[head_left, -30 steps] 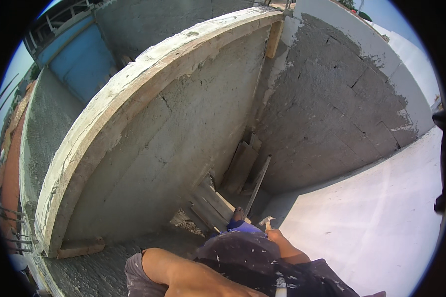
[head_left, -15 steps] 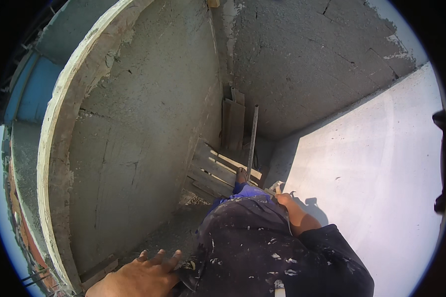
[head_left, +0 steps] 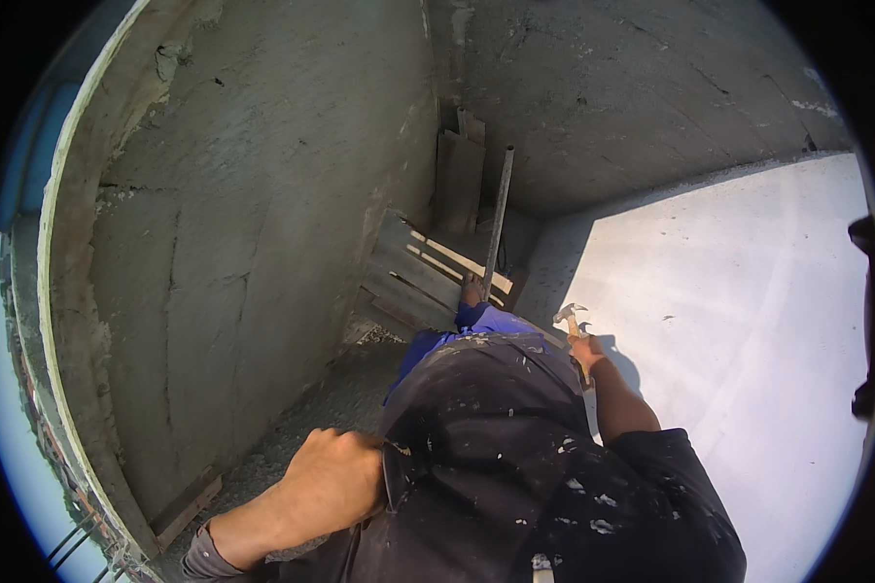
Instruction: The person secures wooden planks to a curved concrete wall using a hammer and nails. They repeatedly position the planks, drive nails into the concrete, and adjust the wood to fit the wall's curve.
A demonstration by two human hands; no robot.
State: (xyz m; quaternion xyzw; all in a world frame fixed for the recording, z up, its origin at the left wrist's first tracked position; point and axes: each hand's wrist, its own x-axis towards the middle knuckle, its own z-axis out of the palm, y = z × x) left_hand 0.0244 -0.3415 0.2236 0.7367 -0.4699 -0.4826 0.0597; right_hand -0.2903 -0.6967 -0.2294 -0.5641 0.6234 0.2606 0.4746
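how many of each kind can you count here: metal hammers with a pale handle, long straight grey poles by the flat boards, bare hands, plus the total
Metal hammer with a pale handle: 1
Long straight grey pole: 1
Bare hands: 2 (left hand, right hand)
Total: 4

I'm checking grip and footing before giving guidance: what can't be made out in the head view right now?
All in the head view:
1. Fingertips of the left hand: curled out of sight beside the dark shirt; a grip on it can't be confirmed.
2. Middle of the handle of the hammer: covered by the right hand.
3. Second foot: hidden beneath the clothing.
4. Blue surface at far left: cut off by the dark lens rim.
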